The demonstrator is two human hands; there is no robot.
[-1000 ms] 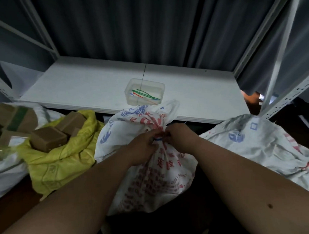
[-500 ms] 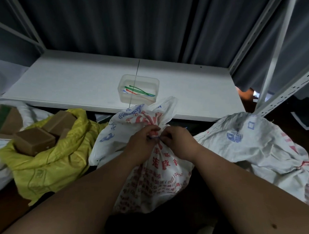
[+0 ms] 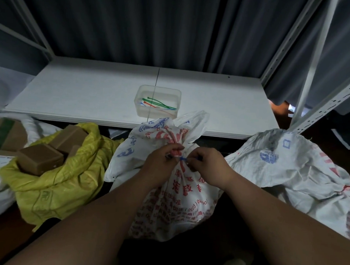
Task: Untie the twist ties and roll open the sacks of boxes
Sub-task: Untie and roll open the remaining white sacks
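Your left hand (image 3: 160, 163) grips the gathered neck of the white printed sack (image 3: 173, 196), which stands directly in front of you with red and blue lettering on it, and its fingers curl around the bunched fabric. Your right hand (image 3: 206, 165) pinches the blue twist tie (image 3: 182, 159) that is wound around this neck, just beside your left fingers; both hands are closed on something, none is free. The top of the sack fans out above the tie and leans against the front edge of the white shelf board (image 3: 87, 92). On this board, just behind the sack top, you have a clear plastic container (image 3: 157, 101) with green, red and white ties lying inside. To your left sits a yellow sack (image 3: 59, 179), already open, with brown cardboard boxes (image 3: 40, 160) showing in its mouth, and it touches the white printed sack at its side. Further left, at the picture's edge, there is another cardboard box with green tape (image 3: 3, 133) on a white sack. To your right lies a second white sack (image 3: 292, 169) with a blue emblem; its neck looks tied with something red at the far right edge, but this is too small to tell surely. A perforated metal upright (image 3: 329, 107) of the rack stands behind it, and dark curtains (image 3: 154, 27) hang behind the shelf.
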